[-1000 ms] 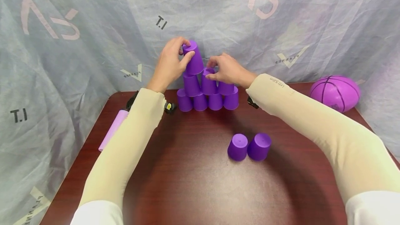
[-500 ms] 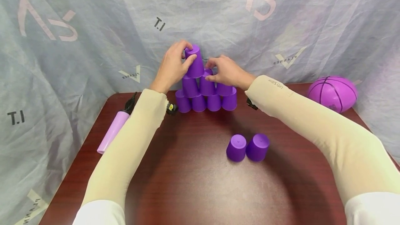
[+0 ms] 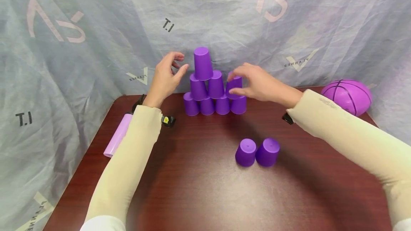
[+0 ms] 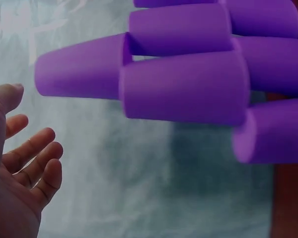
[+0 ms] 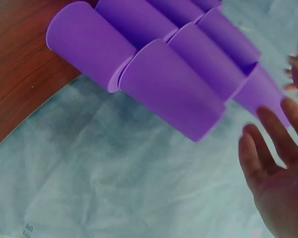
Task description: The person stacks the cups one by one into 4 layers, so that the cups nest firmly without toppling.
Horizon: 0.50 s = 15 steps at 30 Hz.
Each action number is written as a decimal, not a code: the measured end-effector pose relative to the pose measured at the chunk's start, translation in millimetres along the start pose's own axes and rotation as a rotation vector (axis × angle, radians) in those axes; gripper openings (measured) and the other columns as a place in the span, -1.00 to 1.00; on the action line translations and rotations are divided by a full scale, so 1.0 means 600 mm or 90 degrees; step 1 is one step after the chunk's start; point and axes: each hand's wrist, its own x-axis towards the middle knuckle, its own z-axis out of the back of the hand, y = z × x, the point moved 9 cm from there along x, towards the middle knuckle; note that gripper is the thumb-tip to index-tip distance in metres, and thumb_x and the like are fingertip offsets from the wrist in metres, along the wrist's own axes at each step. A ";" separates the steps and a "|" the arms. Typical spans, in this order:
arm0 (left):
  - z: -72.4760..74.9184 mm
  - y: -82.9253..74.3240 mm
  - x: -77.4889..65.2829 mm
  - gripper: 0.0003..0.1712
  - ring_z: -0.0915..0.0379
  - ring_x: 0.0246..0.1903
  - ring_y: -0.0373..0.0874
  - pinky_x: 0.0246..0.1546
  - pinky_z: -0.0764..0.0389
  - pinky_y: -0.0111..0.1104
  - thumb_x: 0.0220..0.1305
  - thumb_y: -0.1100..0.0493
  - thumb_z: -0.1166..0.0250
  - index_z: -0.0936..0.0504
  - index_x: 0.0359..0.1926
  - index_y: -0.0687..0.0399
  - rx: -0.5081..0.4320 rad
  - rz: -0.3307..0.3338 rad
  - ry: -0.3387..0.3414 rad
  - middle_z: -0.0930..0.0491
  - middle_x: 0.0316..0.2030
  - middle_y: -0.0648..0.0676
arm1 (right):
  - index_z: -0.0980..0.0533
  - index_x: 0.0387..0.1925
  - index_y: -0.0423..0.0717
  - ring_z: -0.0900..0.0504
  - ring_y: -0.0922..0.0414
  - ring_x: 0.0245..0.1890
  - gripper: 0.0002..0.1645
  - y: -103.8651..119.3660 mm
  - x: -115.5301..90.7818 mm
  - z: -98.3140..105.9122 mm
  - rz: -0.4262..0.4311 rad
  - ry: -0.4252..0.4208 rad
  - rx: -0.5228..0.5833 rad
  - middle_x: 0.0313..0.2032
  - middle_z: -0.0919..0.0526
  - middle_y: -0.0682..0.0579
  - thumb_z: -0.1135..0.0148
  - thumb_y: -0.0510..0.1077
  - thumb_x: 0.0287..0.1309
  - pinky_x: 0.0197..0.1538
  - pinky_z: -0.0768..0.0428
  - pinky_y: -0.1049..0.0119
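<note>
Cup pyramid (image 3: 216, 85): tapered purple cups, plastic by their look, all upside down at the back of the glossy red-brown table (image 3: 192, 181); four at the base, three on those.
Third-tier cup (image 3: 203, 65): the lone one above, bridging the left and middle cups of the three-cup row, touched by neither hand.
Left hand (image 3: 167, 77): fingers parted, grasping nothing, just beside the third-tier cup.
Right hand (image 3: 258, 81): fingers spread, empty, near the row's right-hand cup (image 3: 236, 82); a gap shows in the right wrist view.
Two loose cups (image 3: 245, 153): upside down, side by side, well in front of the pyramid.
Step in hand: placing the third-tier cup, apparently done.
Next move: probably calls for fetching a loose cup to bridge the middle and right cups, without jogging the stack.
</note>
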 end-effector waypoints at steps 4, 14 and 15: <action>-0.018 0.022 -0.019 -0.58 -0.45 -0.21 -0.10 -0.23 -0.50 -0.18 0.29 -0.01 -0.23 -0.48 0.09 0.06 -0.015 0.007 0.013 -0.52 -0.05 0.02 | -0.60 -0.19 -0.03 -0.48 0.16 -0.16 -0.66 0.039 -0.056 -0.004 0.073 0.029 0.005 -0.21 -0.61 0.17 -0.46 -0.04 -0.03 -0.08 -0.43 0.21; -0.058 0.056 -0.042 -0.62 -0.46 -0.20 -0.08 -0.28 -0.49 -0.26 0.27 0.06 -0.26 -0.52 0.05 0.11 -0.028 0.023 0.026 -0.52 -0.05 0.11 | -0.57 -0.17 0.08 -0.42 0.27 -0.06 -0.63 0.088 -0.176 -0.081 0.074 0.190 0.003 -0.10 -0.53 0.26 -0.42 0.10 -0.01 -0.08 -0.51 0.26; -0.059 0.058 -0.043 -0.64 -0.46 -0.20 -0.08 -0.29 -0.49 -0.27 0.27 0.07 -0.27 -0.52 0.04 0.12 -0.029 0.022 0.025 -0.52 -0.05 0.13 | -0.57 -0.17 0.08 -0.42 0.27 -0.06 -0.64 0.089 -0.182 -0.088 0.073 0.199 0.006 -0.10 -0.53 0.27 -0.42 0.09 -0.01 -0.08 -0.51 0.26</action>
